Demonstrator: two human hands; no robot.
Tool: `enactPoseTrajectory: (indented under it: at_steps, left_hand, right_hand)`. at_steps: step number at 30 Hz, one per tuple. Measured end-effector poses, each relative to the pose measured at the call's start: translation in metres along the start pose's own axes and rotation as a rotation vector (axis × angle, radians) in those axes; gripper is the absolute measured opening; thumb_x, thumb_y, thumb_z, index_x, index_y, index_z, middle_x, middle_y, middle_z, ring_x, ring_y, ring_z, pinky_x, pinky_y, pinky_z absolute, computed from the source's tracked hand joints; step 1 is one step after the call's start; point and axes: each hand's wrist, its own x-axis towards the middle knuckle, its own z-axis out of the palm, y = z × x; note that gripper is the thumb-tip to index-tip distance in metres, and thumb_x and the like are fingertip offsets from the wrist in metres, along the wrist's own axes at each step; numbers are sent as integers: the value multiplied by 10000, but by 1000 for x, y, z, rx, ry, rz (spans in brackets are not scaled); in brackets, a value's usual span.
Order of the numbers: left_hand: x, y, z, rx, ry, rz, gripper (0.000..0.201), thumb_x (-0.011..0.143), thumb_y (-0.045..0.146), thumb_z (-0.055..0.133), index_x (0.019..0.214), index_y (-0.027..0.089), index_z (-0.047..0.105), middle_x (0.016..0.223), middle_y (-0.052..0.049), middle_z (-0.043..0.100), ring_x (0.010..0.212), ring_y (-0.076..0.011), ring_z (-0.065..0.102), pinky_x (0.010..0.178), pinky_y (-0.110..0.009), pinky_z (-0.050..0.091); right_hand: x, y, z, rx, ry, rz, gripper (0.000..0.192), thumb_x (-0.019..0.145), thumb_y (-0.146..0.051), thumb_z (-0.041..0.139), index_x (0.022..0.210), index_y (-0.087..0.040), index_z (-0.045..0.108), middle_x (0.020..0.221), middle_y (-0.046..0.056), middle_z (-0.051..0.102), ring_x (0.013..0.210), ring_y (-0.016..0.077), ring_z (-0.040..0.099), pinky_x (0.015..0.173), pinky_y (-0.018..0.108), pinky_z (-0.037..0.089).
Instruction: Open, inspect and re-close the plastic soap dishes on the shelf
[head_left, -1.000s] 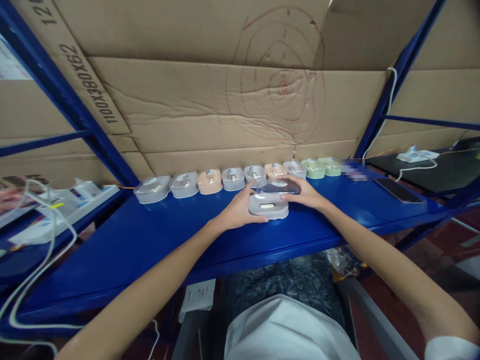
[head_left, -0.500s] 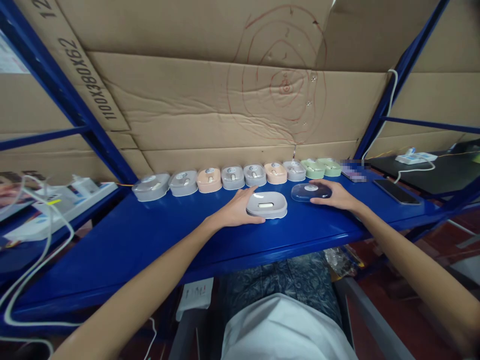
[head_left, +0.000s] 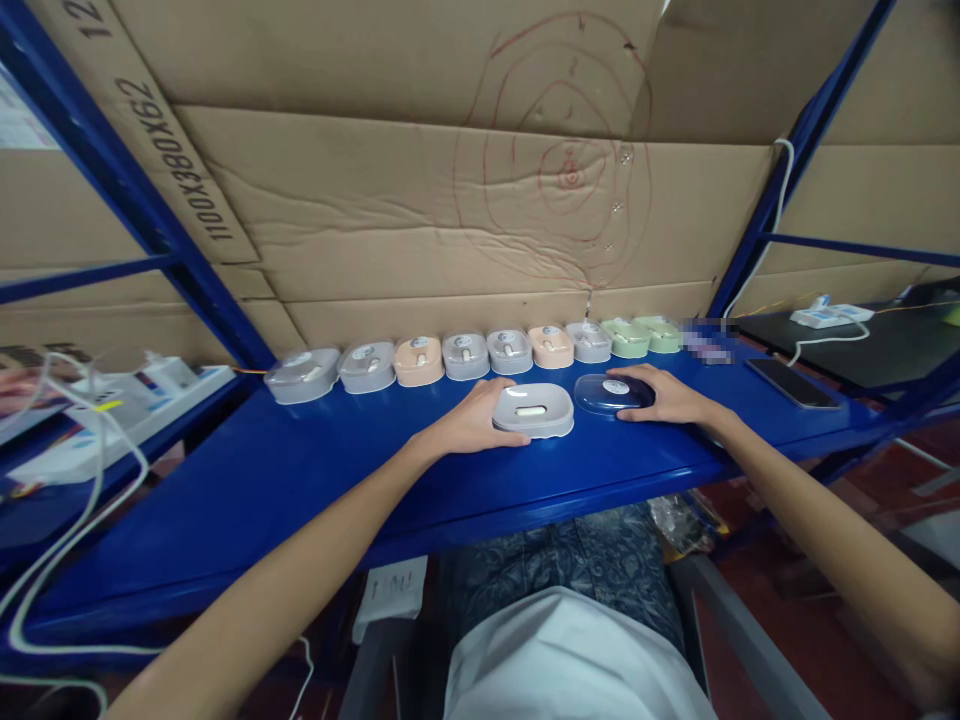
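Observation:
My left hand [head_left: 480, 418] is closed around the left end of a grey soap dish [head_left: 551, 405], rounded and lidless, with a pale oblong mark or slot in its middle. The dish rests on the blue shelf. To its right, my right hand [head_left: 667, 394] grips the right end of a clear soap dish lid [head_left: 596, 392], which bears a round white sticker. The blue surface shows through this lid. A small gap separates lid and dish. I cannot tell whether the lid touches the shelf.
Several lidded soap dishes in grey, peach [head_left: 418, 362] and green [head_left: 627, 338] stand in a row along the cardboard wall [head_left: 420, 220]. A phone [head_left: 791, 384] lies at the right on the blue shelf [head_left: 315, 470]. Power strips [head_left: 127, 410] and white cables are at the left.
My right hand has brought the clear lid a little to the left and nearer to me, closer to the grey dish. The left hand and dish have hardly moved.

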Motion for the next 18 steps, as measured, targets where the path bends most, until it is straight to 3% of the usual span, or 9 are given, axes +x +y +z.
enactPoseTrajectory:
  at_steps: [6, 10, 13, 18]
  left_hand:
    - [-1, 1, 1, 20, -6, -25, 856, 754, 651, 884, 1430, 225, 578, 1437, -149, 652, 1364, -423, 593, 1154, -586, 482]
    - [-1, 0, 2, 6, -2, -32, 903, 734, 644, 895, 1452, 211, 560, 1445, -164, 644, 1380, -430, 579, 1161, -592, 475]
    - [-1, 0, 2, -6, 7, -17, 884, 725, 635, 905, 1436, 227, 573, 1430, -156, 654, 1374, -434, 575, 1154, -608, 475]
    - [-2, 1, 2, -1, 22, 15, 854, 728, 622, 909, 1421, 236, 590, 1396, -143, 665, 1328, -433, 598, 1130, -614, 494]
  right_hand:
    - [0, -1, 0, 2, 9, 18, 858, 780, -666, 874, 1530, -325, 636, 1513, 107, 690, 1391, 421, 636, 1191, 660, 493]
    - [6, -13, 4, 5, 88, 45, 875, 777, -692, 866, 1519, -283, 646, 1531, 139, 675, 1397, 433, 640, 1203, 667, 485]
    - [18, -34, 11, 11, 139, -40, 893, 778, -690, 873, 1529, -270, 633, 1536, 150, 668, 1409, 421, 634, 1208, 654, 484]
    - [50, -78, 34, 40, 41, -285, 1005, 717, -701, 926, 1569, -294, 583, 1547, 131, 661, 1423, 403, 628, 1211, 627, 491]
